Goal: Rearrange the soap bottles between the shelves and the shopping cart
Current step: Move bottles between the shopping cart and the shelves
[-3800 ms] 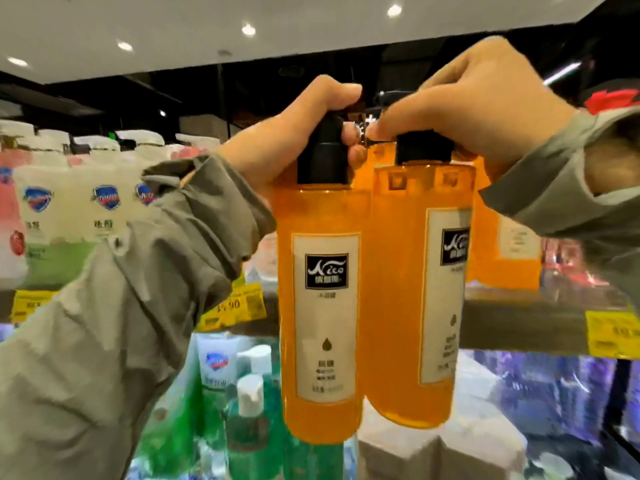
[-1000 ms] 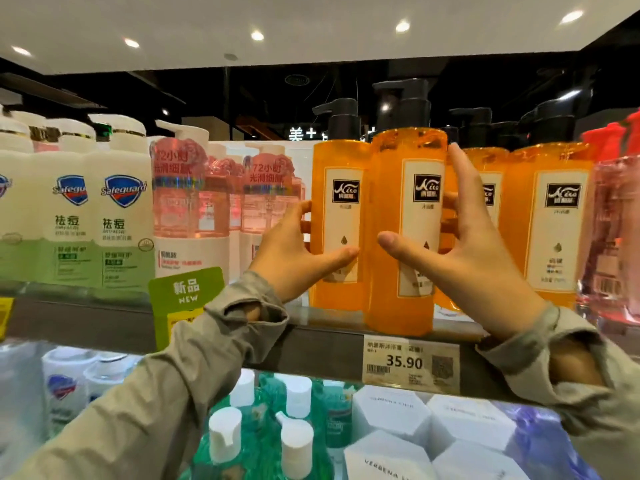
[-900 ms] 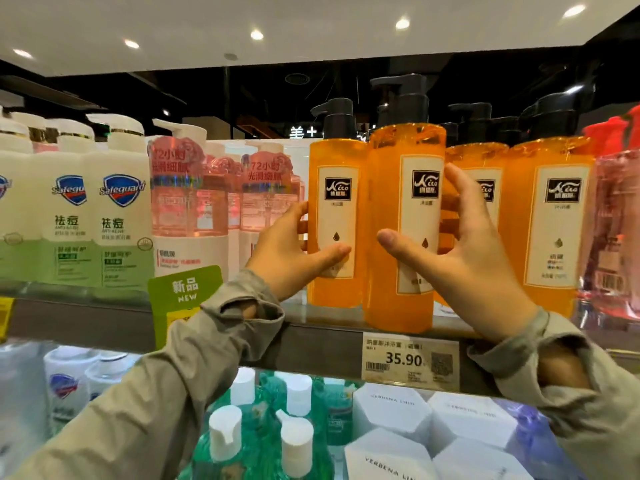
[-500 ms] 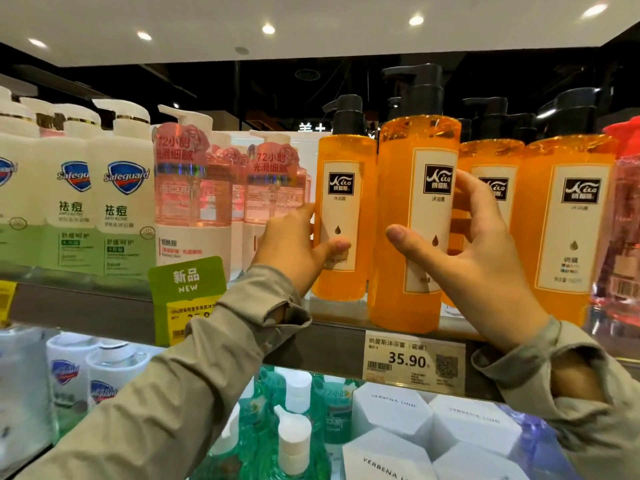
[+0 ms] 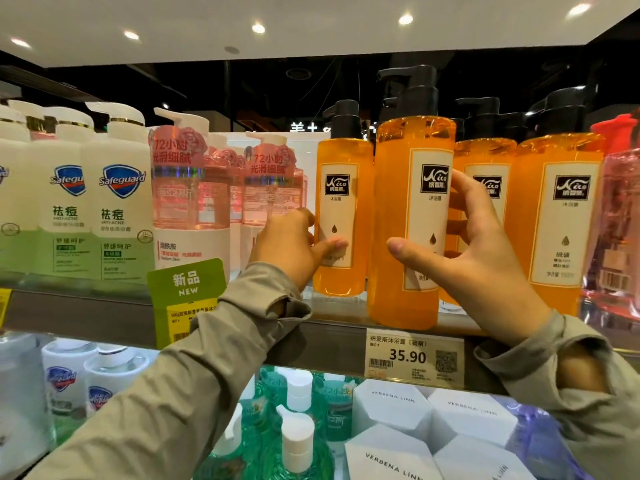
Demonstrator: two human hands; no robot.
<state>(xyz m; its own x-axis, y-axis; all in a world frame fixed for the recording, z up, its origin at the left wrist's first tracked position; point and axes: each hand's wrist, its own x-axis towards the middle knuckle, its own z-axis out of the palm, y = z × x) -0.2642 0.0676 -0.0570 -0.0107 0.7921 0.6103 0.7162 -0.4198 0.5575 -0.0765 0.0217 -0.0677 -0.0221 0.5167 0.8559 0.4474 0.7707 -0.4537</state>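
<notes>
Two tall orange soap bottles stood upright on the upper shelf (image 5: pixel 86 313), straight ahead of me. My left hand (image 5: pixel 294 244) gripped the farther left bottle (image 5: pixel 341 188), thumb across its label. My right hand (image 5: pixel 485 258) curled round the nearer bottle (image 5: pixel 401 202) at the shelf's front edge, thumb in front and fingers round its right side. The fingertips behind both bottles were hidden, and the shopping cart was out of view.

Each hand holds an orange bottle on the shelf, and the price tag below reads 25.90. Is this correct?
Not quite. In the head view the price tag reads 35.90, not 25.90. The rest stands: the left hand holds the rear orange bottle and the right hand holds the front orange bottle, both on the shelf.
</notes>
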